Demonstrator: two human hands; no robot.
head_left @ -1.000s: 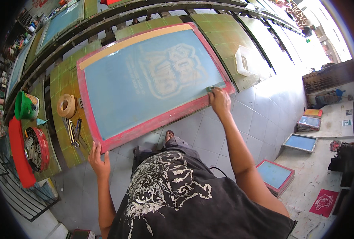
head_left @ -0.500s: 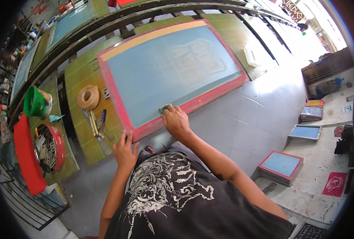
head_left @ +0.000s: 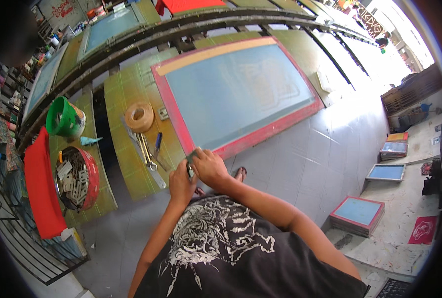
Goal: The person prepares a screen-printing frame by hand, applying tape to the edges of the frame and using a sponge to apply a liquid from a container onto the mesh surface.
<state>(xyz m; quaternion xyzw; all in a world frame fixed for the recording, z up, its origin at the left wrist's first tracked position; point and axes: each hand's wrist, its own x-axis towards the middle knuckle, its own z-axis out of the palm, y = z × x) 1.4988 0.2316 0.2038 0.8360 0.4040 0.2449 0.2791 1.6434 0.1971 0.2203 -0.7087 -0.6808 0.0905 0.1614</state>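
Note:
A mesh screen in a red-painted frame (head_left: 268, 140) lies before me, its blue-grey mesh (head_left: 231, 94) bearing a faint pale design at the right. Tan tape (head_left: 216, 54) runs along its far edge. At the near left corner of the frame my two hands meet. My right hand (head_left: 209, 168) has its fingers bent over a small dark green pad (head_left: 191, 158); whether it is cloth or sponge I cannot tell. Close against it, my left hand (head_left: 181, 183) pinches the pad's lower side. The fingers partly hide the pad.
Left of the screen, a tape roll (head_left: 139, 117), wrenches (head_left: 145, 149) and a blue-handled cutter (head_left: 158, 143) lie on the greenish board (head_left: 119, 164). Farther left are a green bucket (head_left: 64, 118), a red tin of metal pieces (head_left: 92, 179) and red cloth (head_left: 43, 188). Stacked frames (head_left: 357, 211) stand right.
My right hand has left the screen's near edge and come left to my left hand, carrying the green pad. My left hand has closed on the pad. The whole view has shifted slightly.

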